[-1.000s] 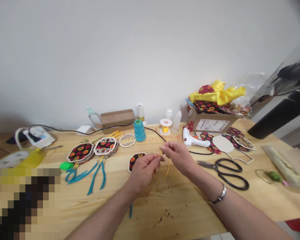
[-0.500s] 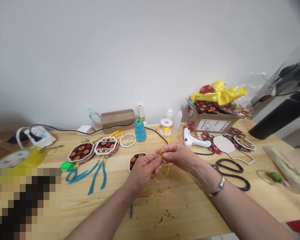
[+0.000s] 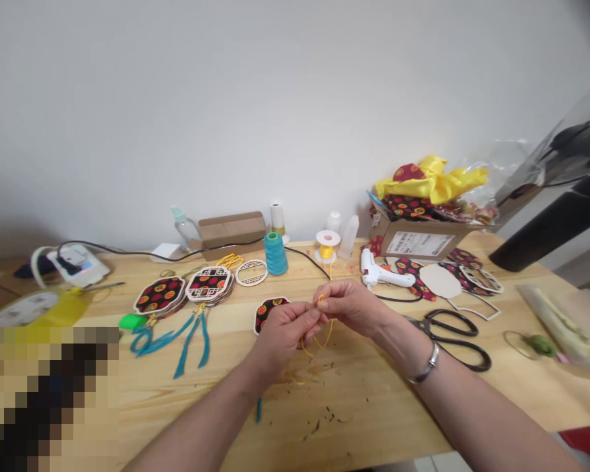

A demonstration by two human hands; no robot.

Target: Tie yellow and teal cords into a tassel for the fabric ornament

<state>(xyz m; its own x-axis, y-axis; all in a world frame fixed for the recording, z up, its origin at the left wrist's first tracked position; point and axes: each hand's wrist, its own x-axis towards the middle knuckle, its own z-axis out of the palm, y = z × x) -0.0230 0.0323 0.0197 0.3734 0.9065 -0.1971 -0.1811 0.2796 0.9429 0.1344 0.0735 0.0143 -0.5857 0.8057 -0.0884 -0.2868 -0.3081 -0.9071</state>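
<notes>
Above the middle of the wooden table (image 3: 383,406), my left hand (image 3: 284,331) and my right hand (image 3: 350,306) meet fingertip to fingertip. Both pinch a thin yellow cord (image 3: 319,337) that hangs in a loop below them and runs back to a small yellow spool (image 3: 327,245). A patterned wooden ornament (image 3: 267,311) lies flat just behind my left hand. A silver bracelet sits on my right wrist.
Black scissors (image 3: 452,337) and a white glue gun (image 3: 383,276) lie to the right. Finished ornaments with teal tassels (image 3: 187,331) sit at left, a teal thread cone (image 3: 274,253) behind. A cardboard box of fabric (image 3: 420,239) stands at back right.
My right hand has drawn in toward the left hand and the cord between them has bunched into a small loop. The view shifted slightly downward.
</notes>
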